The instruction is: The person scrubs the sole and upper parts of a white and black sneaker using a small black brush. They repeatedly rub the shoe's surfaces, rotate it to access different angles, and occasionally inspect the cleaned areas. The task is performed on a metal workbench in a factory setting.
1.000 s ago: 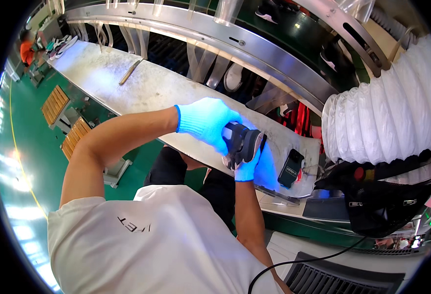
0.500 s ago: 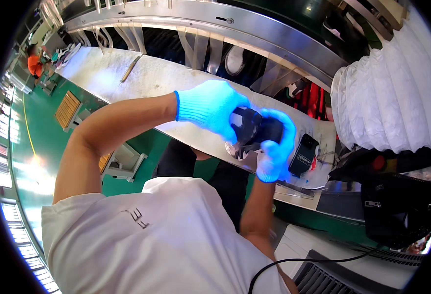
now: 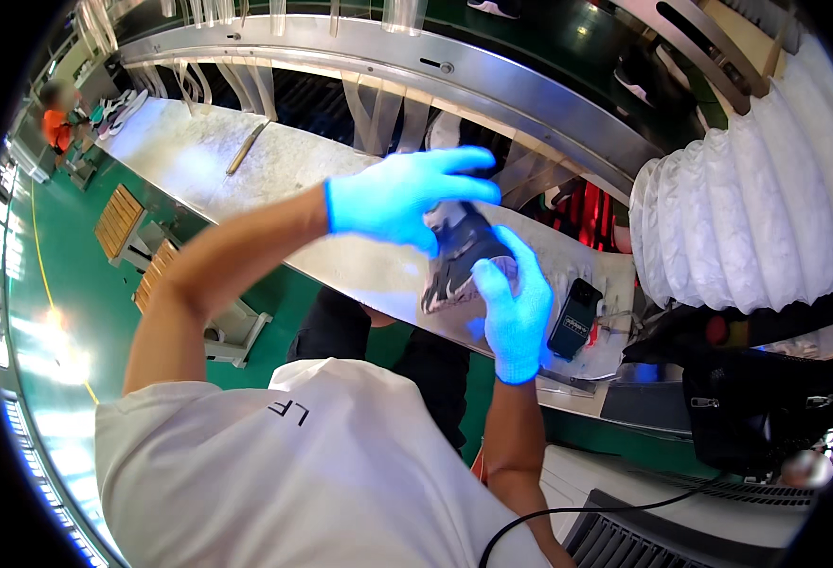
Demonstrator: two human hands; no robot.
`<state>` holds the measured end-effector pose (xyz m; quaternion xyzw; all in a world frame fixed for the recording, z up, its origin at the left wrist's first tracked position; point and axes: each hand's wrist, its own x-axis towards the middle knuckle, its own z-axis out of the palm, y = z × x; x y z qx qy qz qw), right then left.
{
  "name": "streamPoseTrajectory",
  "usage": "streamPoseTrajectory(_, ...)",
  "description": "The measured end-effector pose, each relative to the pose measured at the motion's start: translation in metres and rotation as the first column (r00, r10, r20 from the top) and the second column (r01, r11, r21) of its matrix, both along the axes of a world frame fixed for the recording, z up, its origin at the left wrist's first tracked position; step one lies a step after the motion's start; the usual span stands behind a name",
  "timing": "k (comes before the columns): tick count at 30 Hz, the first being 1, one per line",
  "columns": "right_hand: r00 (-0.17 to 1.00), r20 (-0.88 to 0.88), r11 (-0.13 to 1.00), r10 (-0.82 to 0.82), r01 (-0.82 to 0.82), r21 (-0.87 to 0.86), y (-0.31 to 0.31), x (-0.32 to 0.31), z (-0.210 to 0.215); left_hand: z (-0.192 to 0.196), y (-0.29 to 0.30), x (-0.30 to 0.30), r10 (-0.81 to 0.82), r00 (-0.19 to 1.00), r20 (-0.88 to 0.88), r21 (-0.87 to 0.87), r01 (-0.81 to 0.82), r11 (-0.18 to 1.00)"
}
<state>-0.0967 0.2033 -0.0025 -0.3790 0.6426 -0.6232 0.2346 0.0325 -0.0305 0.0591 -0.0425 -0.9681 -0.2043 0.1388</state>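
Both blue-gloved hands grasp a dark shoe [image 3: 462, 257]: the right hand [image 3: 514, 310] cups it from below, the left hand [image 3: 407, 196] closes over its top (fingers extended). It hangs above the steel workbench [image 3: 246, 161], where a black handheld device [image 3: 574, 318] lies nearby.

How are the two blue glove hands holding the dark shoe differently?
The left hand lies over the top of the dark shoe, fingers spread flat and pointing right. The right hand comes up from below, fingers pointing up along the shoe's side. The left forearm reaches in from the left; the right forearm rises from the lower edge. Both hands wear blue gloves and touch the shoe.
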Motion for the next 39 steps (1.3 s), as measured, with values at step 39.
streamPoseTrajectory(39, 0.947, -0.299, 0.987, 0.117, -0.079, 0.138, 0.100, 0.139, -0.106, -0.196, 0.164, 0.168, 0.114, 0.693, 0.712, 0.598, -0.683, 0.420)
